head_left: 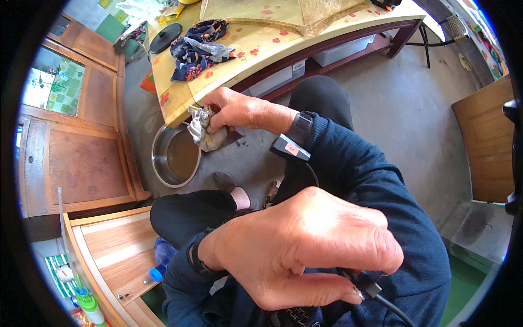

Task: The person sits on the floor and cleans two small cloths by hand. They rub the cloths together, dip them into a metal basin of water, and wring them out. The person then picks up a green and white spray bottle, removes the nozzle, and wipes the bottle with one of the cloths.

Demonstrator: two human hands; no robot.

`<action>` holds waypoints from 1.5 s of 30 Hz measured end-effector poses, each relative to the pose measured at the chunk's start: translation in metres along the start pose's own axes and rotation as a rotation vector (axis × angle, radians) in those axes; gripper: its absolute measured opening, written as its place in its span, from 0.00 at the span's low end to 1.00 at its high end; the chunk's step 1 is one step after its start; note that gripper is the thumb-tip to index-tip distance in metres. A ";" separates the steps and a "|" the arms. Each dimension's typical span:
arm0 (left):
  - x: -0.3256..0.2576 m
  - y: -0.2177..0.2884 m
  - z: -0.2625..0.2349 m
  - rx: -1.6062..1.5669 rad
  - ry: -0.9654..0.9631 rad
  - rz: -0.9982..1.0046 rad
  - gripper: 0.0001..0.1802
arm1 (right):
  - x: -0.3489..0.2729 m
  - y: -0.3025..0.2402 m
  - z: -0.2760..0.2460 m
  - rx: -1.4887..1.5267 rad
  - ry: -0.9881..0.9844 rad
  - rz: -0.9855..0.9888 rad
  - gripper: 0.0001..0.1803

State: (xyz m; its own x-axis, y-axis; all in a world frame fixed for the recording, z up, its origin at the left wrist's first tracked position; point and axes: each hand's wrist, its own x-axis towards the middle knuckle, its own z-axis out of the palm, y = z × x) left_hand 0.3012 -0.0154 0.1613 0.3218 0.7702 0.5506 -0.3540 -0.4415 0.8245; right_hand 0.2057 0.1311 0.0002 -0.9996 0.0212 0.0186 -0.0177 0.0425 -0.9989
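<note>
Both your hands are busy beside one flower-patterned table across the top of the frame, with one metal basin left of centre, seemingly set close for easy reach. Your right hand, upper left of centre, clutches one crumpled greyish rag, apparently bunched for grip; your left hand, lower centre, appears to pinch one dark cable plug.
</note>
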 end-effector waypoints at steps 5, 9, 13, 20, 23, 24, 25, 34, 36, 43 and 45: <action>0.002 -0.006 -0.007 0.014 -0.016 0.005 0.17 | 0.002 0.001 0.000 -0.019 -0.011 0.023 0.14; 0.000 -0.008 -0.003 -0.033 -0.001 -0.019 0.16 | 0.000 -0.001 0.000 -0.033 -0.005 0.028 0.16; -0.003 -0.002 0.001 -0.050 0.032 -0.051 0.18 | -0.002 -0.005 0.000 -0.036 -0.015 0.005 0.17; -0.006 -0.001 0.003 -0.140 0.029 -0.119 0.18 | 0.001 -0.003 0.000 -0.065 -0.004 0.034 0.17; -0.005 -0.006 0.002 -0.110 0.018 -0.022 0.18 | 0.001 0.000 0.000 -0.046 -0.007 0.035 0.17; -0.006 -0.006 0.001 -0.111 0.007 -0.017 0.18 | 0.001 0.001 0.000 -0.033 -0.009 0.037 0.17; -0.006 -0.006 -0.001 -0.111 -0.004 -0.012 0.18 | 0.001 0.001 0.000 -0.019 -0.011 0.039 0.17; -0.006 -0.005 -0.007 -0.133 -0.016 -0.060 0.17 | 0.002 0.001 0.000 -0.069 -0.024 0.060 0.17; -0.006 -0.008 -0.004 -0.102 -0.018 0.034 0.18 | 0.002 0.000 -0.001 -0.074 -0.021 0.047 0.17; -0.015 -0.022 0.014 -0.136 0.095 0.105 0.17 | 0.002 0.001 -0.002 -0.077 -0.027 0.048 0.18; -0.014 -0.023 0.021 -0.105 0.127 0.157 0.17 | 0.004 0.003 -0.001 -0.086 -0.027 0.042 0.18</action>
State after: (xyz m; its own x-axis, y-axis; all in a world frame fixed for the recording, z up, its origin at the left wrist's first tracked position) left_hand 0.3230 -0.0255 0.1370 0.1450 0.7507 0.6445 -0.4824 -0.5151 0.7085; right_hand 0.2016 0.1324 -0.0025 -0.9997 -0.0021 -0.0257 0.0252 0.1275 -0.9915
